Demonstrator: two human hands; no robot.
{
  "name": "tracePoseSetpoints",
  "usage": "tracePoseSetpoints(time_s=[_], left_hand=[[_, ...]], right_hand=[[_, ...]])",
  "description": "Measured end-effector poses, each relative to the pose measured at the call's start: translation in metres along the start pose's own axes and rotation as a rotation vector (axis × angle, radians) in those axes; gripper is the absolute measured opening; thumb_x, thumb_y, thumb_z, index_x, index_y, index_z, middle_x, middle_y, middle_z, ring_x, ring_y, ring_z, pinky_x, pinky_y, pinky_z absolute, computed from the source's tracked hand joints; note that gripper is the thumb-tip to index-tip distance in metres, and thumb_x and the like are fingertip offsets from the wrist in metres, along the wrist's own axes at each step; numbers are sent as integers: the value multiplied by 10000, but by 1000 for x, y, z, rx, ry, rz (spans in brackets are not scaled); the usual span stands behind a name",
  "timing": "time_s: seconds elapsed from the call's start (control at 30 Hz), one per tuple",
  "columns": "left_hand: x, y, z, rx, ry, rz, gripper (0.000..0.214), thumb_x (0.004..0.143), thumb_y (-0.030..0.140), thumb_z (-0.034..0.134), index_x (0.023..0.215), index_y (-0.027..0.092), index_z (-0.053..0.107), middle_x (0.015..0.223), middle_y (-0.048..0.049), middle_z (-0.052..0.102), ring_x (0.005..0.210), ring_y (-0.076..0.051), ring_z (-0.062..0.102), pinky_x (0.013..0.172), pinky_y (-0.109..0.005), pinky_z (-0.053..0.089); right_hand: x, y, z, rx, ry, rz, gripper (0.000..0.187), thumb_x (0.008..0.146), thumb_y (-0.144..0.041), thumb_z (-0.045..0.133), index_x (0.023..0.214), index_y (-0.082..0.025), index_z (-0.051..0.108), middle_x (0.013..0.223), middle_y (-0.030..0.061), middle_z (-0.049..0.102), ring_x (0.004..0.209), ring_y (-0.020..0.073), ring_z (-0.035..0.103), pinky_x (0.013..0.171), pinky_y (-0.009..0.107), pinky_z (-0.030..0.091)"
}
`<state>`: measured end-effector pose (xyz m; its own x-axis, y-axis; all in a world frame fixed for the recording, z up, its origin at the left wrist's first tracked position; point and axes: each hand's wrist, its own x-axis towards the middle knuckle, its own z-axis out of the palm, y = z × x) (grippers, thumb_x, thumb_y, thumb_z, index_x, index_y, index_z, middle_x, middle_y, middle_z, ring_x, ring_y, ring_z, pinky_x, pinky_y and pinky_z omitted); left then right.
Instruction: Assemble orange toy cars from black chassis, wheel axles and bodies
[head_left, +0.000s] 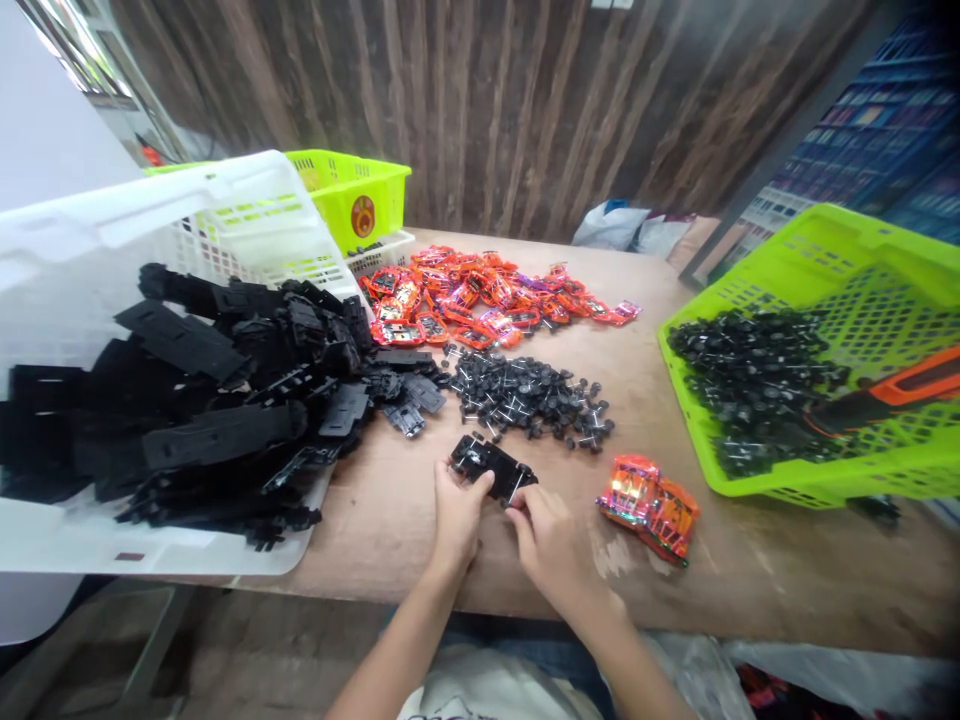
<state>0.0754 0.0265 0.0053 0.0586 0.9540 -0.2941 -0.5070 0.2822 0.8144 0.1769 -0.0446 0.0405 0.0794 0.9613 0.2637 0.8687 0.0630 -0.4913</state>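
My left hand (456, 515) and my right hand (546, 540) both grip a small black toy-car chassis (491, 467) just above the wooden table (390, 520), near its front edge. My left thumb lies on the chassis top; my right fingers pinch its right end, where a thin metal axle shows. Behind it lies a pile of small black wheels on axles (529, 397). An orange toy-car body shell (649, 505) rests on the table to the right of my hands.
A tipped white basket (97, 240) at left spills black chassis parts (225, 400). Orange shells (480, 295) cover the far table. A green basket (817, 490) of black wheels with an orange-handled tool (911, 382) stands right. Another green basket (352, 195) sits behind.
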Motion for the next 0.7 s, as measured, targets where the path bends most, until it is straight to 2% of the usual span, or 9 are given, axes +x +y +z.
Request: tracePoseSetpoints(time_s=[0.13, 0.23, 0.27, 0.33, 0.43, 0.53, 0.6, 0.7], left_hand=[[1, 1, 1, -21, 0, 41, 497, 603, 165, 769, 962, 212, 428, 957, -13, 628, 908, -172, 636, 778, -333, 539], [7, 3, -2, -36, 40, 34, 510, 593, 175, 782, 965, 204, 434, 970, -27, 634, 917, -181, 643, 788, -335, 537], [11, 5, -3, -41, 51, 25, 522, 586, 184, 789, 964, 202, 429, 972, -32, 636, 904, -185, 648, 772, -335, 540], [18, 9, -8, -46, 61, 11, 543, 576, 210, 801, 963, 203, 421, 963, -34, 641, 859, -190, 659, 722, -326, 546], [27, 13, -18, -45, 85, 43, 532, 579, 229, 794, 980, 199, 444, 951, -34, 651, 844, -189, 660, 716, -312, 537], [35, 10, -29, -31, 130, 106, 553, 555, 220, 798, 1012, 186, 486, 966, -52, 668, 893, -195, 650, 802, -311, 511], [40, 3, -37, -21, 136, 130, 567, 516, 227, 815, 981, 181, 495, 909, -57, 683, 860, -207, 654, 796, -314, 507], [47, -4, -44, -32, 145, 179, 566, 482, 250, 829, 928, 189, 487, 821, -55, 692, 787, -218, 663, 735, -311, 513]], right_hand=[[-4, -3, 3, -70, -44, -13, 108, 883, -140, 452, 851, -174, 549, 831, 61, 617, 765, 216, 558, 679, 315, 396], [18, 0, -9, -4, -35, -1, 90, 898, -228, 482, 893, -188, 562, 848, 46, 625, 777, 204, 569, 692, 300, 411], [35, 2, -14, 30, -17, 6, 112, 907, -264, 480, 902, -193, 566, 854, 40, 630, 777, 192, 576, 696, 288, 419], [87, 9, -22, 59, -7, 36, 166, 931, -298, 441, 932, -199, 575, 898, 31, 645, 809, 166, 594, 734, 260, 436], [192, 22, -23, -21, -78, 115, 202, 938, -210, 412, 1050, -193, 580, 1045, 45, 651, 973, 155, 596, 873, 253, 425], [282, 33, -11, -98, -89, 217, 217, 915, -214, 494, 1096, -135, 584, 1123, 109, 616, 1040, 200, 579, 909, 339, 444], [317, 36, 1, -142, -89, 301, 293, 905, -301, 546, 1148, -139, 564, 1173, 100, 584, 1041, 211, 577, 895, 409, 473], [336, 36, 13, -173, -69, 393, 345, 895, -356, 564, 1184, -169, 547, 1213, 73, 560, 1052, 213, 571, 890, 451, 486]])
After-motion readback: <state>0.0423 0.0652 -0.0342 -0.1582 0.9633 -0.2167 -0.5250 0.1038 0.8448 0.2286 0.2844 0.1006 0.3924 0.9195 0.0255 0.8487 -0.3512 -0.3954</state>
